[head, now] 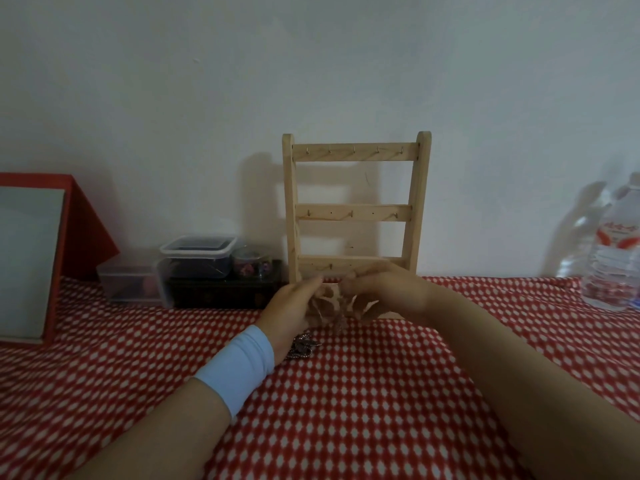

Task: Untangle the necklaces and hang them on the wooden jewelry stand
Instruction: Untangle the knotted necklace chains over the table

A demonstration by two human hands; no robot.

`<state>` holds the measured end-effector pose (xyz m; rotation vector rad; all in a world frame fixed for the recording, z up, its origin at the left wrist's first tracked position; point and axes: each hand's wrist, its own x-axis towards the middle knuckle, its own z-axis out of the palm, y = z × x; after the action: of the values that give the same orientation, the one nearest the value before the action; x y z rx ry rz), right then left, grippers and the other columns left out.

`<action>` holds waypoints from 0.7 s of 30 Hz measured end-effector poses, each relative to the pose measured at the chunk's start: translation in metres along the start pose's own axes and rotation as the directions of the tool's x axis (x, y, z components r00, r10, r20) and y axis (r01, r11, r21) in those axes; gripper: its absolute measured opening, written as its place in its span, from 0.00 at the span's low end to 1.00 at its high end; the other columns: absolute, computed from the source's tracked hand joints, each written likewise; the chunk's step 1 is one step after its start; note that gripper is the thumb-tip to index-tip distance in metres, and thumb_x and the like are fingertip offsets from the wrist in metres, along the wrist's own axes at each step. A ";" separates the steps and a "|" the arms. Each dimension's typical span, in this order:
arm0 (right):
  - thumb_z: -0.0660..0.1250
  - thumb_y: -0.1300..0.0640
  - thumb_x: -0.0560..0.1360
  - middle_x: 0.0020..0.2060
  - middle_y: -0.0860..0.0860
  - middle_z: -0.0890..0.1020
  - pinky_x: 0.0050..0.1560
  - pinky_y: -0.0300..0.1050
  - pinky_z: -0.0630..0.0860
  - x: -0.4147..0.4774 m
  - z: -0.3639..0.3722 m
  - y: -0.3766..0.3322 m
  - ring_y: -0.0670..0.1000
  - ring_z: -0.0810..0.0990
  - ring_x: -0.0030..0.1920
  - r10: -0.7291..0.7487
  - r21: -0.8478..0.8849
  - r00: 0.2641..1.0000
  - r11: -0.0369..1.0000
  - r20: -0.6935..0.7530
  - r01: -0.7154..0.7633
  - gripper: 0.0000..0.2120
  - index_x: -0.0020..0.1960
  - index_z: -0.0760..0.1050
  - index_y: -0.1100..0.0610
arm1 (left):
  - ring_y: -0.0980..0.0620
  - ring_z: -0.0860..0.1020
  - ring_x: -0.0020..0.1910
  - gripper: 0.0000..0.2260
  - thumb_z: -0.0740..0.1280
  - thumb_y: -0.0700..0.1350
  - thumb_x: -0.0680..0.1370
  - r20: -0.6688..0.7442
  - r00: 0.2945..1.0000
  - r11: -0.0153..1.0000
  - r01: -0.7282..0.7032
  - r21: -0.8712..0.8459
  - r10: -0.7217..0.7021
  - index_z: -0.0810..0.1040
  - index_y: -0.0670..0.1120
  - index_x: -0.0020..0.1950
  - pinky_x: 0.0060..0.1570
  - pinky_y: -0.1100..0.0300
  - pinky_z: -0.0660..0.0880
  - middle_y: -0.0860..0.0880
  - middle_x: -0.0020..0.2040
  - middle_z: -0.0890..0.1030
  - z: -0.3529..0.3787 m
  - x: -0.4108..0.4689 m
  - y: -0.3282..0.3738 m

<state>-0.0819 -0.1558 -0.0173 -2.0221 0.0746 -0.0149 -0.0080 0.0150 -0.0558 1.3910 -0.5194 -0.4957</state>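
A thin necklace chain [341, 323] is being pinched between the two hands, each grip closing on it with thumb and forefinger. The remaining fingers are being held spread beneath, and they are being blurred too much for finer detail to be told. The left hand [291, 306] and the right hand [384, 289] are being held fingertip to fingertip, just above the counter [346, 410] and directly in front of the lowest rail of the wooden jewelry stand [356, 213]. A short length of the chain is being left hanging down between the hands.

A darker tangle of necklaces [304, 346] is being left lying on the red, white-dotted cloth that is covering the counter, partly tucked under the heel of the left hand. A pale blue wristband [239, 368] is being worn on the left wrist.

The stand is being kept upright against the white wall [311, 64], its three rails being studded with small hooks. To its left, a lidded plastic container [197, 258] and a small round jar [251, 263] are being carried on a dark box [225, 292], with a clear plastic box [128, 278] just beside them. Farther left, a red box [79, 220] is being propped up. At the far right, a clear water bottle [616, 251] is being kept standing on the cloth.
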 end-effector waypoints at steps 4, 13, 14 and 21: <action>0.55 0.55 0.84 0.42 0.54 0.82 0.47 0.49 0.78 -0.001 0.001 0.000 0.52 0.80 0.41 0.037 0.223 0.999 0.974 -0.002 -0.036 0.15 0.58 0.77 0.62 | 0.51 0.76 0.36 0.13 0.62 0.50 0.81 -0.007 0.999 0.983 0.033 -0.180 -0.035 0.77 0.46 0.39 0.41 0.55 0.76 0.49 0.36 0.78 0.001 0.000 0.004; 0.66 0.49 0.80 0.40 0.46 0.85 0.57 0.45 0.80 -0.003 0.000 0.000 0.51 0.81 0.45 -0.073 0.031 0.996 0.997 -0.053 0.075 0.12 0.45 0.85 0.54 | 0.56 0.78 0.50 0.10 0.68 0.37 0.76 -0.229 0.898 0.893 -0.287 0.346 0.377 0.75 0.52 0.51 0.42 0.71 0.74 0.53 0.51 0.79 -0.001 -0.001 0.000; 0.66 0.50 0.81 0.39 0.44 0.85 0.57 0.45 0.80 -0.002 0.001 0.000 0.48 0.80 0.45 -0.083 0.025 0.995 0.996 -0.050 0.084 0.11 0.46 0.85 0.53 | 0.59 0.76 0.49 0.10 0.67 0.38 0.76 -0.228 0.859 0.852 -0.352 0.389 0.459 0.75 0.54 0.50 0.42 0.73 0.73 0.55 0.50 0.78 0.001 -0.003 0.002; 0.64 0.53 0.83 0.42 0.50 0.84 0.57 0.49 0.79 -0.001 0.003 0.000 0.50 0.79 0.46 -0.142 0.064 0.990 0.988 -0.010 0.142 0.12 0.46 0.84 0.53 | 0.59 0.80 0.44 0.03 0.76 0.49 0.70 -0.123 0.863 0.782 -0.374 0.499 0.491 0.84 0.55 0.41 0.45 0.66 0.75 0.57 0.43 0.83 0.002 -0.001 -0.002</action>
<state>-0.0829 -0.1533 -0.0188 -1.9587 -0.0662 -0.1118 -0.0101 0.0142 -0.0578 1.6891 -0.7627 0.2035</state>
